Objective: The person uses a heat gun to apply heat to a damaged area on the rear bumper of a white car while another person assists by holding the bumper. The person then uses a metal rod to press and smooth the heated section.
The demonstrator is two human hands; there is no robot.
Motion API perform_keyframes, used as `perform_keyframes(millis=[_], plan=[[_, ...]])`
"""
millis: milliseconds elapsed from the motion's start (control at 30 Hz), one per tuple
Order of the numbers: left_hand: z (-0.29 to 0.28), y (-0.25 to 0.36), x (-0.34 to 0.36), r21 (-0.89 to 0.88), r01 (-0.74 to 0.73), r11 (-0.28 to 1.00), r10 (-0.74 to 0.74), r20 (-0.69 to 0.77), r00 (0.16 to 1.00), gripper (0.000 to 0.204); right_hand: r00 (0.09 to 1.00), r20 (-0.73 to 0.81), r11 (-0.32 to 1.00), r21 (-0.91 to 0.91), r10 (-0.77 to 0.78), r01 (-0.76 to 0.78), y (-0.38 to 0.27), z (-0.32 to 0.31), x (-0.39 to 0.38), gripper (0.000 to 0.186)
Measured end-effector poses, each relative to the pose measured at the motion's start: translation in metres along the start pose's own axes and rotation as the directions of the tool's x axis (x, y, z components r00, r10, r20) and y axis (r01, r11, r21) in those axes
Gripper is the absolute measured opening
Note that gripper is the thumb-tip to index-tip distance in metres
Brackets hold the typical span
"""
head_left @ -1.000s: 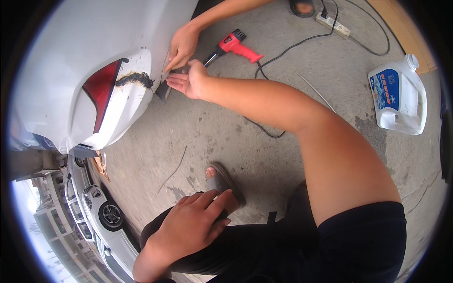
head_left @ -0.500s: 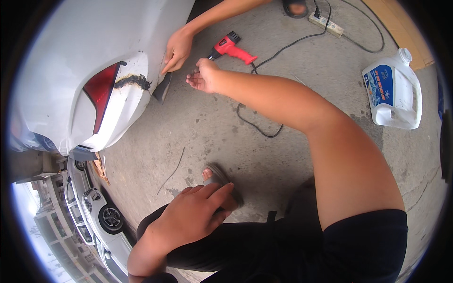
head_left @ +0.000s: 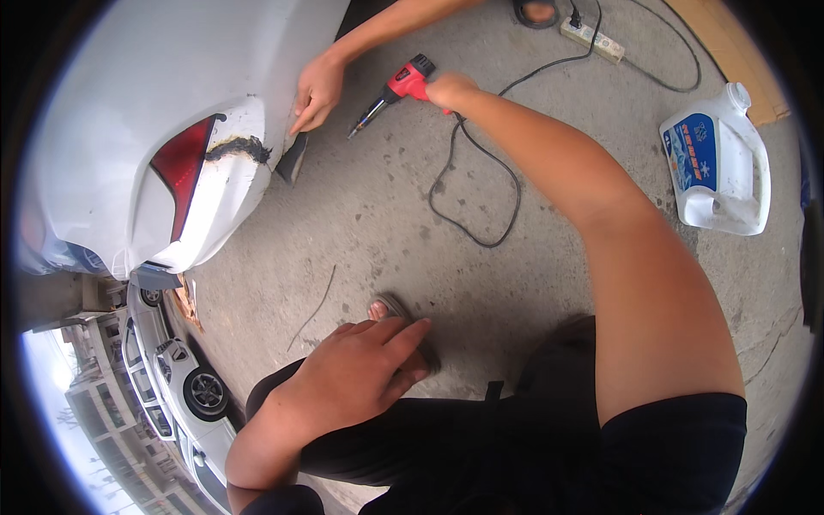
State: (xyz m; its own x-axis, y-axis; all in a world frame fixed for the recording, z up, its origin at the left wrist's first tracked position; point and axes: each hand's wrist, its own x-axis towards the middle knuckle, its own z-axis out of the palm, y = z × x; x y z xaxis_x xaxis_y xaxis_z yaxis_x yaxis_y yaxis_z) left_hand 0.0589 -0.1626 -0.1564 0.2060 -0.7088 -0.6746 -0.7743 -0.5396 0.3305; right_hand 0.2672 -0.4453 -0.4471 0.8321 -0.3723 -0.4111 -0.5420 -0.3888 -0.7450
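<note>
A red and black heat gun (head_left: 403, 83) lies on the concrete with its metal nozzle toward the car. My right hand (head_left: 451, 91) is closed around its handle, which it mostly covers. My left hand (head_left: 365, 365) rests over my bent knee, holding nothing, its fingers loosely stretched. On the white bumper (head_left: 215, 193), a black, rough-edged scorched-looking patch (head_left: 240, 149) runs from the red tail light (head_left: 183, 172) toward the bumper's edge. Another person's hand (head_left: 318, 96) touches that edge, above a dark hanging flap (head_left: 293, 160).
A black cord (head_left: 518, 184) loops over the floor near a white power strip (head_left: 592, 39). At the right stands a white jug (head_left: 730, 172) with a blue label. Cardboard (head_left: 730, 51) lies at the upper right; a parked white car (head_left: 176, 378) shows lower left.
My right hand has moved up and right from beside the nozzle onto the heat gun's handle. My left hand stays over my knee. The other person's hand remains at the bumper edge.
</note>
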Motion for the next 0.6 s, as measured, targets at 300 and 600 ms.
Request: perform_keyframes(millis=[300,600], plan=[[-0.003,-0.002,0.010,0.014,0.012,1.000,-0.012,-0.012,1.000,0.054,0.997,0.006,0.947,-0.315,0.074,-0.068,0.016,-0.018,-0.013,0.038],[-0.009,-0.004,0.019,-0.082,0.087,0.993,-0.083,0.054,0.995,0.054,0.997,0.048,0.939,-0.343,0.057,-0.037,0.021,0.002,-0.002,0.043]])
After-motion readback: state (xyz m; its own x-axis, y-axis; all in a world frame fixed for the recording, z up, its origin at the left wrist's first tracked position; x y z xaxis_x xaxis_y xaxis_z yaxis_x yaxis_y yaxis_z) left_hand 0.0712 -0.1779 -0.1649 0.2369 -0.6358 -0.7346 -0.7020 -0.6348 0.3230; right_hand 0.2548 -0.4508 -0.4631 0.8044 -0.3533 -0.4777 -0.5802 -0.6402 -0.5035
